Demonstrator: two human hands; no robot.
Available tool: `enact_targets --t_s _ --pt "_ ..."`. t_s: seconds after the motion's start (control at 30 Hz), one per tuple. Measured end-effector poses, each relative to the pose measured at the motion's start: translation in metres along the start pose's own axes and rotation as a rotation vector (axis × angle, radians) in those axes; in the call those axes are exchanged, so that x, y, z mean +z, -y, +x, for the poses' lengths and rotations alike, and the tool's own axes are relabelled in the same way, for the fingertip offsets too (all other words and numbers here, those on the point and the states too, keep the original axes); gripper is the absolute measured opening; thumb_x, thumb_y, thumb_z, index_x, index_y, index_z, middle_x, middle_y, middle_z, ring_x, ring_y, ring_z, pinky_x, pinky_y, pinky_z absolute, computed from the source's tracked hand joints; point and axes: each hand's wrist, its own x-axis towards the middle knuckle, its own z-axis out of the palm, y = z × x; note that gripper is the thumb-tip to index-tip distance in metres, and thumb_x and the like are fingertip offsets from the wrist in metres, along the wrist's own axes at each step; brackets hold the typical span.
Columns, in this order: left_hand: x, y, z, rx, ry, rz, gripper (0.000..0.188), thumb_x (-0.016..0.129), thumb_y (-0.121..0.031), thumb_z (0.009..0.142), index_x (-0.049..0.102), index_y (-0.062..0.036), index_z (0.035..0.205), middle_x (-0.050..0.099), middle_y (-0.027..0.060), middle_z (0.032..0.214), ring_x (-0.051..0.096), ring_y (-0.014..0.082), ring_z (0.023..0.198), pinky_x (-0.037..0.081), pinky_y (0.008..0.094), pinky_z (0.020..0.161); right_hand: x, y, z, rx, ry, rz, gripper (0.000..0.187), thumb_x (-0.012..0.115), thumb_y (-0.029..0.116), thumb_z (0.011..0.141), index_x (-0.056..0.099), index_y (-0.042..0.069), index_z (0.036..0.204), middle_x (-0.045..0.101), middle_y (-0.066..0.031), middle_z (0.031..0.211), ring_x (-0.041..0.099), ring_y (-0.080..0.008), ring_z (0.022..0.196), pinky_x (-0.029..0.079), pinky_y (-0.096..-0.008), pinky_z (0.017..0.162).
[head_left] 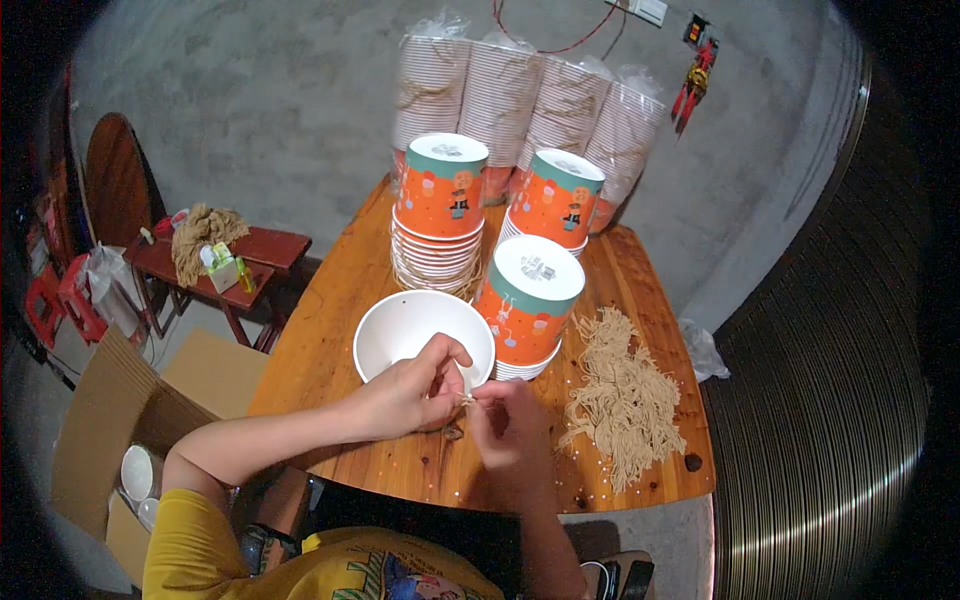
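Over the near part of the wooden table (325,310), left hand (400,396) and right hand (508,415), fingertips of both pinched together on a short pale strand (467,398), beside a white paper tub (415,325), mouth upward; at right, heaped tan twine (625,400)

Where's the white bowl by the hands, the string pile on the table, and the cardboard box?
Bowl (401,328): head view, on its inner wall.
String pile (624,400): head view, on its middle.
Box (110,428): head view, on its left flap.
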Motion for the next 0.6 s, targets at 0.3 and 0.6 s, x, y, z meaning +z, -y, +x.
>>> enact_targets --t_s 0.3,0.6 --pt "-0.002 -0.012 -0.002 -0.081 0.087 0.041 0.034 0.058 -0.006 0.085 0.038 -0.0035 0.112 0.053 0.0071 0.079 0.055 0.0159 0.072 0.046 0.0304 0.066 0.011 -0.024 -0.005 -0.02 -0.038 0.093 0.004 0.058 0.0 0.086 0.057 0.003 0.088 0.054 0.0011 0.074 0.048 -0.0053 0.064 0.038 -0.0218 0.057" --pt "-0.001 -0.001 -0.003 0.096 -0.1 0.321 0.009 0.057 -0.008 0.085 0.055 0.0002 0.084 0.057 0.014 0.08 0.058 0.0288 0.074 0.047 0.0363 0.068 0.01 -0.031 -0.012 0.065 -0.007 0.156 0.003 0.057 0.0 0.087 0.058 0.001 0.09 0.054 0.0033 0.075 0.046 -0.0028 0.064 0.037 -0.0187 0.057"
